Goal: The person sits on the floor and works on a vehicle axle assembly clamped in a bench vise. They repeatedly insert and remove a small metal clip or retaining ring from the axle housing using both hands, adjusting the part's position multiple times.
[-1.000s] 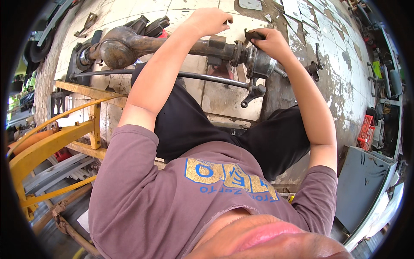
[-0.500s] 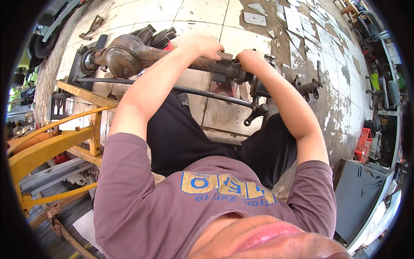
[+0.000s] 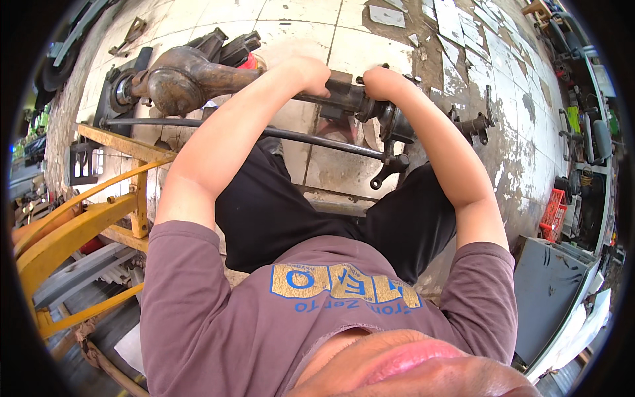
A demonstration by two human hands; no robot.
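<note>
A greasy vehicle axle point(image 3: 228, 79) lies across the floor before me, with its round differential housing point(image 3: 175, 87) at the left. Curled in at the far side of the axle tube, my left hand point(image 3: 309, 74) sits beside a dark bracket block point(image 3: 342, 91); what its fingers hold is hidden. My right hand point(image 3: 385, 85) is closed in a fist above the hub end point(image 3: 397, 122), and small dark bits show at its edges. A long thin tie rod point(image 3: 264, 130) runs along the near side to a steering arm point(image 3: 390, 169).
A yellow metal frame point(image 3: 79, 225) stands close at my left. Broken tiles point(image 3: 387, 16) litter the far floor. To the right are a red crate point(image 3: 553, 213) and a grey metal cabinet point(image 3: 549, 284). A loose bracket point(image 3: 129, 36) lies at the far left.
The view has shifted slightly, so the axle sits a little farther left. My left hand's fingers have tucked in more, and my right hand stays at the hub end.
</note>
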